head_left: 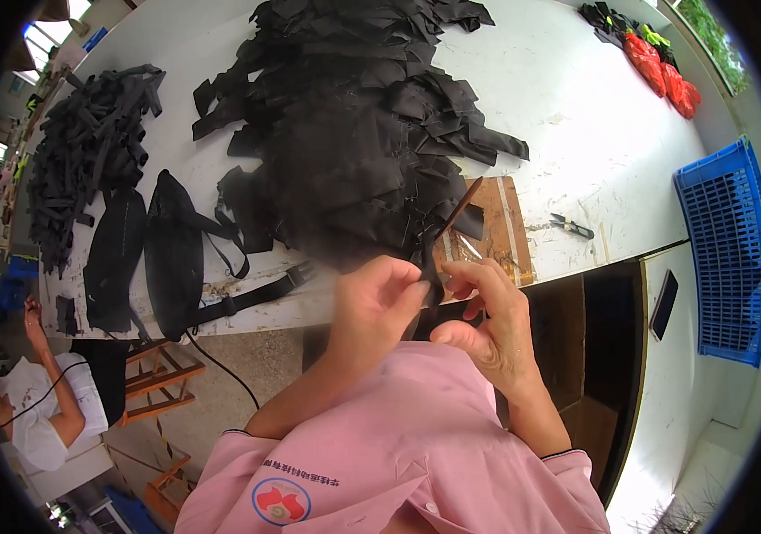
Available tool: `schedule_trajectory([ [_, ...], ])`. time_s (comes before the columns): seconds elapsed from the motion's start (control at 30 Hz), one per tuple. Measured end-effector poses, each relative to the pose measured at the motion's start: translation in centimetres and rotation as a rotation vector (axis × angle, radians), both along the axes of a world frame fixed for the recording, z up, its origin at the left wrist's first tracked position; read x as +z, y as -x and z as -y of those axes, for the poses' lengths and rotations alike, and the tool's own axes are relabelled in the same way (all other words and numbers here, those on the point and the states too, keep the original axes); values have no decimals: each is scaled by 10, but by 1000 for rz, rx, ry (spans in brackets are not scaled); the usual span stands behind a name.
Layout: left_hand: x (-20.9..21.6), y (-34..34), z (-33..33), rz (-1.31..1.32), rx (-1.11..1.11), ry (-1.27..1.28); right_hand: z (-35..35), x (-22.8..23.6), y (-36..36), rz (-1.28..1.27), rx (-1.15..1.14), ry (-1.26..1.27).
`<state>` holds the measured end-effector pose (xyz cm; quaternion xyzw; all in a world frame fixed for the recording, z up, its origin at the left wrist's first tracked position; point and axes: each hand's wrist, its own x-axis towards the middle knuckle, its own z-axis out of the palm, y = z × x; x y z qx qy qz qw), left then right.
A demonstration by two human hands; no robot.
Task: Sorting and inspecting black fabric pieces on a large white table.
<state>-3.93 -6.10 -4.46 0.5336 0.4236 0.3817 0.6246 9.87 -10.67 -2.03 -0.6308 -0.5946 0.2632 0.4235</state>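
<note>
My left hand [378,298] is closed, thumb against fingertips, on a narrow strip of black fabric [431,278] at the table's front edge. Just to its right, my right hand [493,322] has its fingers loosely bent and the thumb apart, with nothing seen between them. Its fingertips come close to the strip; whether they touch it I cannot tell. A long, pointed, brownish blade-like piece [458,210] slants up beside the strip, its lower end hidden. Beyond my hands spreads a large heap of black fabric pieces [345,133]. Under the blade lies a worn wooden board [507,227].
Thread snips [571,226] lie right of the board. Black waist bags [176,254] and a pile of dark strips [91,147] are at left. Red plastic bags [656,71] sit far right, above a blue crate [725,254]. Another person [51,400] is beside wooden stools [162,383].
</note>
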Motion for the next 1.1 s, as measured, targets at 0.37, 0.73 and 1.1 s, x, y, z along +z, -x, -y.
schedule_trajectory([
  [0.37, -30, -12, 9, -161, 132, -449, -9, -35, 6, -128, -60, -67],
  [0.73, -39, -14, 0, -96, 317, -235, -20, -68, 14, 296, -172, -183],
  [1.1, -27, -6, -12, 19, 178, -71, -15, -48, 13, -1606, 52, 511],
])
